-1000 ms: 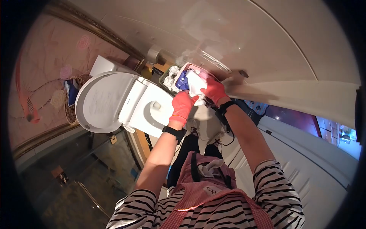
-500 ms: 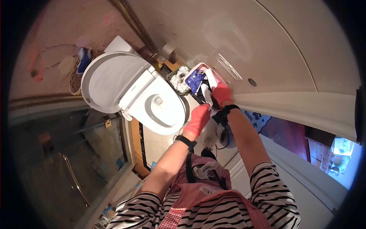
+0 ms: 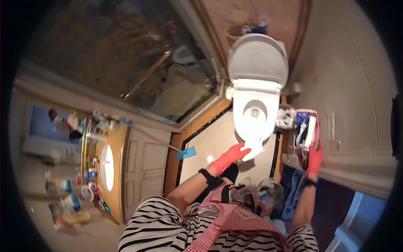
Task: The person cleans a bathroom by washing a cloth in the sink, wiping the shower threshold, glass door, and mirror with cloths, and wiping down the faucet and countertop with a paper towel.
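Observation:
My left hand [image 3: 231, 159], in a red glove, is closed on a white cloth or sheet of paper [image 3: 253, 152]. It holds this piece just in front of the toilet bowl [image 3: 243, 119]; bright glare hides its edges. My right hand [image 3: 315, 158], also red-gloved, grips the near end of a pink basket [image 3: 317, 131] beside the wall. Inside the basket lie a blue packet [image 3: 302, 117], a white roll-shaped item [image 3: 310, 131] and dark things I cannot make out.
The raised toilet lid [image 3: 258, 59] leans back. Between toilet and basket stands a bin with crumpled white stuff [image 3: 285, 117]. A blue flat mop [image 3: 186, 153] lies on the floor at left, near the vanity [image 3: 121, 176]. A clear bucket [image 3: 270, 192] stands by my legs.
My view has swung left, bringing the vanity and mop into sight. My left hand has drawn away from the basket with the white piece; my right hand stays at the basket.

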Demonstrator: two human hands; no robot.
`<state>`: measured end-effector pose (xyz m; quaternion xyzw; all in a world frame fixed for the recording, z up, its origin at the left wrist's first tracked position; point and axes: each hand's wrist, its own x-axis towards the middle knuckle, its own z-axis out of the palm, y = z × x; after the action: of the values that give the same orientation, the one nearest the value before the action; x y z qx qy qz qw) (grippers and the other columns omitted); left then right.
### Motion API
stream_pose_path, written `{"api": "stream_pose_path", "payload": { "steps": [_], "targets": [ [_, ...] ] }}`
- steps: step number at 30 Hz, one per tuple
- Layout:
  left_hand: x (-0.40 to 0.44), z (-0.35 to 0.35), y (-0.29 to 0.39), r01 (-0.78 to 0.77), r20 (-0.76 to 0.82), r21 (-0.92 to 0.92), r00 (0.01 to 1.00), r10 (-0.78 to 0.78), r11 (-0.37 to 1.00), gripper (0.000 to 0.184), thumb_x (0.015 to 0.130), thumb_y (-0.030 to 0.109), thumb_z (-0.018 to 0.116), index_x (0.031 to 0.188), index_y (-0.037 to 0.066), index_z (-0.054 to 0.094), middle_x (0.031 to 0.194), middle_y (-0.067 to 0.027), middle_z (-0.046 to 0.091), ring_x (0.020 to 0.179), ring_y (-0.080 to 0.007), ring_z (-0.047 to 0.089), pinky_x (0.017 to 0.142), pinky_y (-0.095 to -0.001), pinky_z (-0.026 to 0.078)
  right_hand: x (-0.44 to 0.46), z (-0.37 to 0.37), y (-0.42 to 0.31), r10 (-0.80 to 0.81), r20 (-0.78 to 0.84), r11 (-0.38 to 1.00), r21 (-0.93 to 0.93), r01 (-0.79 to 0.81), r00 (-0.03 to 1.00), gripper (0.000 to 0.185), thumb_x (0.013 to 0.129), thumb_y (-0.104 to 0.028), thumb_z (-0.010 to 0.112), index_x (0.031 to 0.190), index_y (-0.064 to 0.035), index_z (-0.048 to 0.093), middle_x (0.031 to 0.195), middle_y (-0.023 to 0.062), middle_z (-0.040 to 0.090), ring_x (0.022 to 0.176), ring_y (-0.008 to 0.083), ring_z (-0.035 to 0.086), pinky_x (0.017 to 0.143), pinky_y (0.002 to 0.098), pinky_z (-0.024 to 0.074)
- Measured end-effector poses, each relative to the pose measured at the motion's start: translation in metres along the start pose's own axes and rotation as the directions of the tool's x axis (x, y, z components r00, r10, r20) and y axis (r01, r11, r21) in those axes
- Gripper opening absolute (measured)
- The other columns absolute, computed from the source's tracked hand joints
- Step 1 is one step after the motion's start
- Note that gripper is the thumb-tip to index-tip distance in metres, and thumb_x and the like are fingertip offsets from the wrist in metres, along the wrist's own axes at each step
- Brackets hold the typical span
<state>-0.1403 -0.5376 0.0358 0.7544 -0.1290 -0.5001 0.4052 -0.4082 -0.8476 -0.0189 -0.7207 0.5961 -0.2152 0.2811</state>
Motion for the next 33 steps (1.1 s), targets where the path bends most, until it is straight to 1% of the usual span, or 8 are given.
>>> {"api": "stream_pose_path", "payload": {
  "steps": [4, 6, 10, 14, 18, 22, 29, 33],
  "targets": [
    [-0.048, -0.016, -0.015, -0.162, 0.075, -0.017, 0.984, 0.163, 0.987, 0.064, 0.086, 0.038, 0.061, 0.132, -0.002, 0.041, 0.114, -0.0161, 0.060, 0.102, -0.0220, 0.057, 0.087, -0.0324, 0.046, -0.107, -0.052, -0.116, -0.054, 0.487, 0.989, 0.147, -0.021, 0.872, 0.060, 0.076, -0.024, 0.070, 0.128, -0.0044, 0.046, 0.105, 0.0116, 0.062, 0.089, 0.0199, 0.059, 0.083, 0.0308, 0.0467],
    [-0.094, -0.019, 0.011, -0.093, 0.013, 0.061, 0.996, 0.092, 0.994, 0.057, 0.086, 0.038, 0.062, 0.125, -0.002, 0.050, 0.115, -0.0150, 0.060, 0.102, -0.0183, 0.056, 0.088, -0.0309, 0.045, -0.162, -0.022, -0.137, -0.510, 0.515, 0.797, 0.583, 0.155, 0.689, 0.067, 0.075, -0.018, 0.072, 0.133, -0.0065, 0.040, 0.098, 0.0075, 0.063, 0.072, 0.0124, 0.057, 0.072, 0.0300, 0.0485],
    [-0.135, -0.058, -0.001, -0.345, 0.098, 0.036, 0.935, 0.340, 0.938, 0.055, 0.083, 0.035, 0.065, 0.122, -0.001, 0.050, 0.110, -0.0136, 0.059, 0.101, -0.0180, 0.056, 0.080, -0.0307, 0.048, -0.242, 0.024, -0.207, -0.487, 0.771, 0.872, 0.458, 0.174, 0.411, 0.045, 0.079, -0.025, 0.068, 0.118, -0.0070, 0.057, 0.095, 0.0100, 0.067, 0.074, 0.0172, 0.062, 0.072, 0.0320, 0.0490],
    [-0.155, -0.132, -0.083, -0.375, -0.409, -0.276, 0.879, 0.245, 0.885, 0.052, 0.068, 0.028, 0.080, 0.109, 0.005, 0.056, 0.096, -0.0061, 0.058, 0.086, -0.0146, 0.057, 0.076, -0.0266, 0.049, -0.292, 0.071, -0.277, -0.447, 0.816, 0.880, 0.329, 0.341, 0.366, 0.035, 0.079, -0.031, 0.066, 0.101, -0.0041, 0.066, 0.080, 0.0133, 0.068, 0.075, 0.0177, 0.064, 0.068, 0.0326, 0.0484],
    [-0.218, -0.209, -0.174, -0.164, -0.876, 0.377, 0.256, 0.408, 0.912, 0.056, 0.071, 0.034, 0.076, 0.116, 0.007, 0.055, 0.114, -0.0161, 0.057, 0.104, -0.0265, 0.054, 0.090, -0.0359, 0.044, -0.362, 0.124, -0.342, -0.477, 0.809, 0.862, 0.356, 0.361, 0.342, 0.032, 0.079, -0.027, 0.063, 0.096, 0.0000, 0.067, 0.077, 0.0098, 0.068, 0.068, 0.0132, 0.062, 0.063, 0.0286, 0.0480],
    [-0.307, -0.250, -0.194, -0.492, -0.579, -0.456, 0.797, 0.173, 0.742, 0.057, 0.085, 0.027, 0.064, 0.134, 0.008, 0.043, 0.121, -0.0084, 0.056, 0.104, -0.0175, 0.055, 0.090, -0.0290, 0.044, -0.468, 0.157, -0.401, -0.404, 0.913, 0.877, 0.366, 0.311, 0.064, 0.030, 0.082, -0.024, 0.061, 0.101, -0.0020, 0.065, 0.083, 0.0090, 0.068, 0.076, 0.0143, 0.064, 0.070, 0.0284, 0.0497],
    [-0.355, -0.340, -0.285, -0.348, -0.352, -0.683, 0.927, 0.128, 0.642, 0.045, 0.083, 0.018, 0.067, 0.123, 0.002, 0.053, 0.109, -0.0041, 0.060, 0.093, -0.0122, 0.056, 0.082, -0.0260, 0.046, -0.564, 0.201, -0.476, -0.149, 0.727, 0.965, 0.256, 0.064, -0.670, 0.050, 0.080, -0.007, 0.068, 0.126, -0.0034, 0.049, 0.111, 0.0060, 0.061, 0.102, 0.0165, 0.058, 0.090, 0.0298, 0.0458],
    [-0.363, -0.387, -0.304, -0.300, -0.420, -0.543, 0.906, 0.056, 0.784, 0.032, 0.081, 0.017, 0.070, 0.109, 0.003, 0.062, 0.094, -0.0004, 0.065, 0.088, -0.0078, 0.056, 0.078, -0.0237, 0.046, -0.587, 0.231, -0.510, -0.070, 0.661, 0.962, 0.244, 0.125, -0.747, 0.058, 0.080, -0.003, 0.066, 0.132, -0.0046, 0.041, 0.113, 0.0084, 0.061, 0.105, 0.0169, 0.057, 0.090, 0.0305, 0.0459]
  ]
}}
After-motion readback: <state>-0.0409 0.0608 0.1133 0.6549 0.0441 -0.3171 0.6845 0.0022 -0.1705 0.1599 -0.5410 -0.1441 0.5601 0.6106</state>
